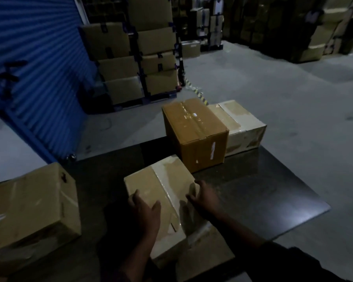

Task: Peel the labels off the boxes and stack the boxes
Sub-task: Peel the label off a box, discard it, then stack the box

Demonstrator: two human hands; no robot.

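Left box (29,210) cut by frame edge.

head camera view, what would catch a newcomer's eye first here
First, the two hands on the pale taped box nearest the camera: the left hand lies flat on its top, the right hand touches its right edge. Just behind stands a taller orange-brown box on the dark table, with another pale box beside it on the right. A blue shutter fills the left background.

- A dark glossy worktop (263,200) is carrying four cardboard boxes.
- A pale taped box (163,192) is sitting near the front edge.
- A brown box (198,139) and a pale flat box (245,127) are touching at the far edge.
- A large box (29,210) is resting at the left edge.
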